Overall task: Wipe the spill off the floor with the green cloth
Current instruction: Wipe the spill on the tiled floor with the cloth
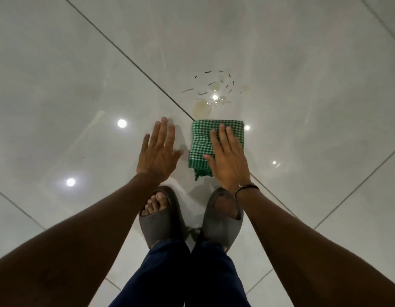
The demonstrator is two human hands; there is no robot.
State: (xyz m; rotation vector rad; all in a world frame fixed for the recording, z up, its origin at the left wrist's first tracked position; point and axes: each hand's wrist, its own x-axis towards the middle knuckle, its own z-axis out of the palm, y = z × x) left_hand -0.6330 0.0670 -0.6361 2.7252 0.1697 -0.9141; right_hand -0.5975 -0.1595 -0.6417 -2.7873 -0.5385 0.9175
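A folded green-and-white checked cloth (203, 140) lies on the glossy pale tiled floor (81, 85), just in front of my feet. A spill (211, 94) of yellowish liquid with small dark specks spreads on the tile right beyond the cloth's far edge. My right hand (227, 160) is stretched out flat with fingers apart over the right half of the cloth; whether it touches the cloth I cannot tell. To the left of the cloth, my left hand (159, 151) is spread flat over bare tile, holding nothing.
My two feet in dark slide sandals (161, 220) stand close behind the cloth. Dark grout lines (134, 63) cross the floor diagonally. Ceiling lights reflect as bright spots (122, 123) on the wet-looking tiles.
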